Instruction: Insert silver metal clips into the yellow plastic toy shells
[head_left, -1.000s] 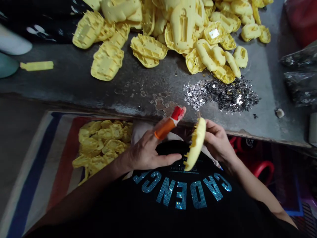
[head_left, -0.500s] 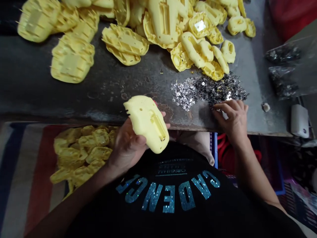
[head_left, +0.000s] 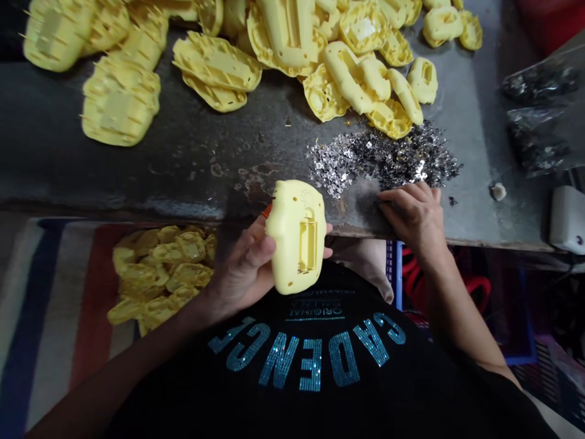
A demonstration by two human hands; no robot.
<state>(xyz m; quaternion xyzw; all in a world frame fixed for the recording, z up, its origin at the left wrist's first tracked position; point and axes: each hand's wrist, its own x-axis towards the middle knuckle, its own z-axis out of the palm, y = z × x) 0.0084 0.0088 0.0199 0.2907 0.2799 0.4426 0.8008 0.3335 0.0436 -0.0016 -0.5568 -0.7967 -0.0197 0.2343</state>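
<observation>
Gripping a yellow shell [head_left: 293, 239], the left hand [head_left: 249, 262] curls round it (right hand [head_left: 415, 216] bunched, grasp unclear).

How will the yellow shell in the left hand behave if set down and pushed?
The yellow shell looks stiff: its moulded outline shows no sag in the left hand. Probably light, since similar open shells on the bench look hollow. Its rounded outer face may rock if laid downward.

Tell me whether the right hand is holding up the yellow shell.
No, the left hand holds the yellow shell, while the right hand is beside the pile of small metal pieces.
</observation>
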